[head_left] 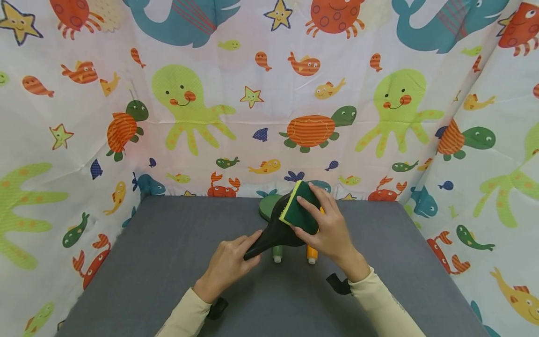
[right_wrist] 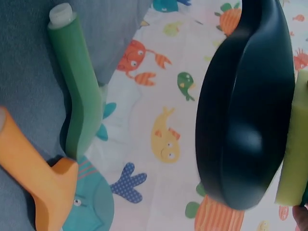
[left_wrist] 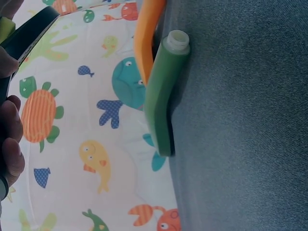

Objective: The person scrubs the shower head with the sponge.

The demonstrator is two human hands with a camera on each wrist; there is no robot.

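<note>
My left hand (head_left: 227, 266) gripped the black pan (head_left: 278, 229) by its handle, held above the grey table (head_left: 168, 262), long axis running up and right toward my right hand (head_left: 328, 229), which clasped the green sponge (head_left: 299, 208) flat against the pan's bowl.

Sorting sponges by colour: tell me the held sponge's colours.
Sponge: dark green scouring side, yellow foam layer; clearest in the head view.
</note>
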